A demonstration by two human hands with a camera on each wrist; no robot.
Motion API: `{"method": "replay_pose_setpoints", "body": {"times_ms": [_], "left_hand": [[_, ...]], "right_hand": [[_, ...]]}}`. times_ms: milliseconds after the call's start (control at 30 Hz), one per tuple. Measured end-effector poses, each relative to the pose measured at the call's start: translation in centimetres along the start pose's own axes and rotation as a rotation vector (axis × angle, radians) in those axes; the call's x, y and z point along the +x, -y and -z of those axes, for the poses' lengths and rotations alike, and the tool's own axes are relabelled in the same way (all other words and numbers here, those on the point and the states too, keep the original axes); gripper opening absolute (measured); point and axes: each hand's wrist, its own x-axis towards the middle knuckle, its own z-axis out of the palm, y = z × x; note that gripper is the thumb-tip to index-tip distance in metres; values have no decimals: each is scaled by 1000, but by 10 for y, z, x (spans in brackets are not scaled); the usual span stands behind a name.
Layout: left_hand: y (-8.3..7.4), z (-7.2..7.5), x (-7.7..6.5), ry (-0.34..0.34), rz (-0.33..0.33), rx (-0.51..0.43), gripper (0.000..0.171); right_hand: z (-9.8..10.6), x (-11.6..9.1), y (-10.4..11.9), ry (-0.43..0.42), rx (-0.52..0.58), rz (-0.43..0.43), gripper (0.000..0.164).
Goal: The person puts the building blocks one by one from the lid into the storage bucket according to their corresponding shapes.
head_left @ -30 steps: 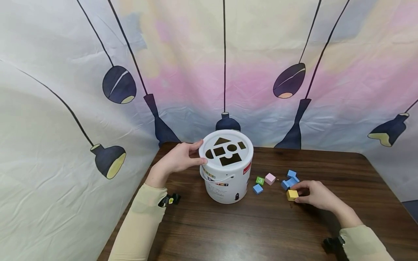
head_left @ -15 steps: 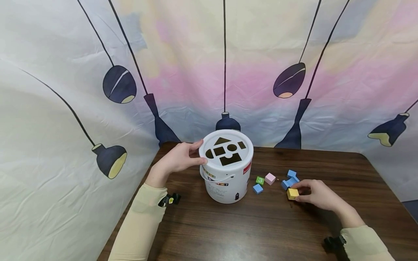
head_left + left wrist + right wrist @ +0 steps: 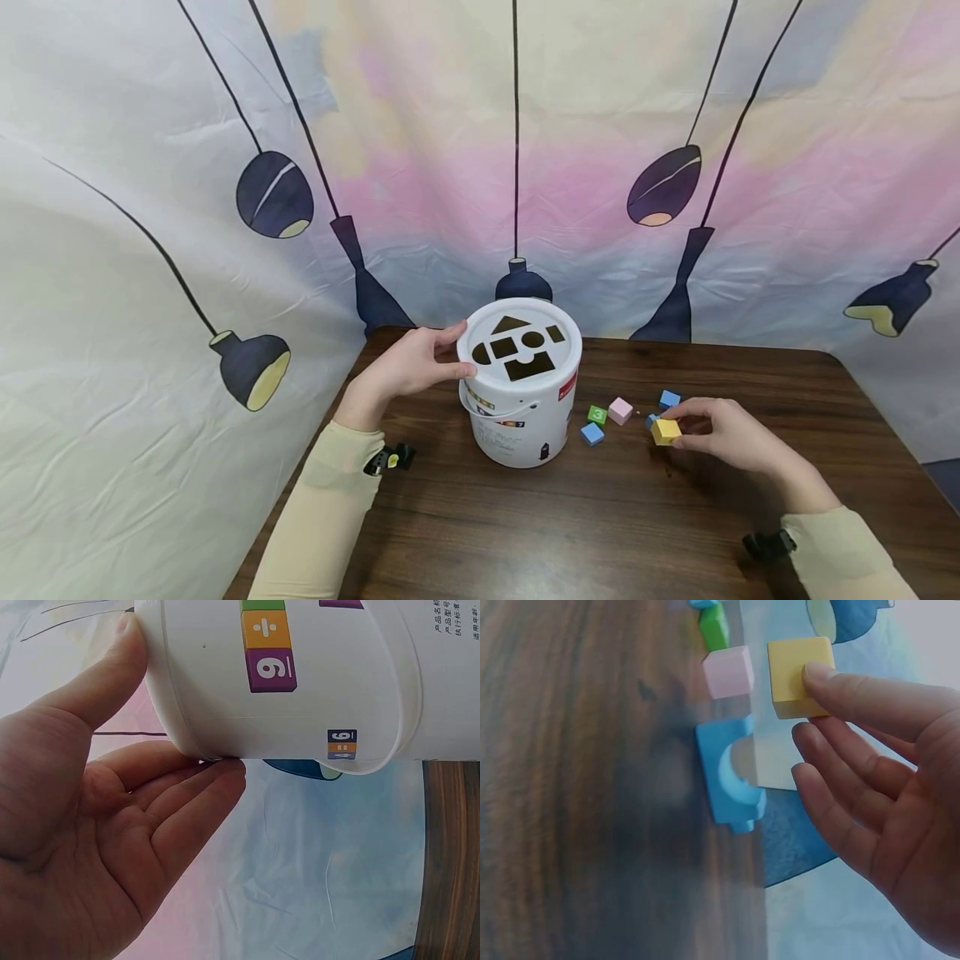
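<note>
A white bucket (image 3: 517,429) stands on the table, its lid (image 3: 483,318) cut with several shaped holes. My left hand (image 3: 408,363) rests at the lid's left rim, thumb and fingertips spread along it; in the left wrist view the fingers (image 3: 199,799) lie nearly straight and the palm is away from the wall. My right hand (image 3: 731,433) pinches a yellow cube block (image 3: 795,675) between thumb and fingers, raised above the table. Behind the cube, partly covered in the head view, lies a blue block with a semicircular notch (image 3: 718,776).
A green block numbered 3 (image 3: 597,415), a pink cube (image 3: 620,410) and a small blue block (image 3: 592,434) lie right of the bucket. Another blue block (image 3: 670,399) is behind the right hand. A printed cloth (image 3: 442,167) hangs behind the table (image 3: 525,533).
My right hand has lifted the yellow cube off the table and moved it slightly back and left, in front of the notched blue block. The left hand and bucket have stayed put.
</note>
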Motion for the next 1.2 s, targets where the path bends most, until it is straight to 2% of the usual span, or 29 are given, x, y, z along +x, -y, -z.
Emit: {"method": "replay_pose_setpoints", "body": {"times_ms": [600,867,1067,1200], "left_hand": [[-1,0,-1,6,-10,-7,89],[2,0,-1,4,-13,-12,89],[1,0,-1,1,-12,-8,89],[2,-1,-1,1,-11,-12,89]], "right_hand": [[19,19,43,-87,-56,100,38],[21,29,61,-104,-53,128,38],[20,40,74,-137,-70,184,36],[20,45,85,-150,-29,197,36]]}}
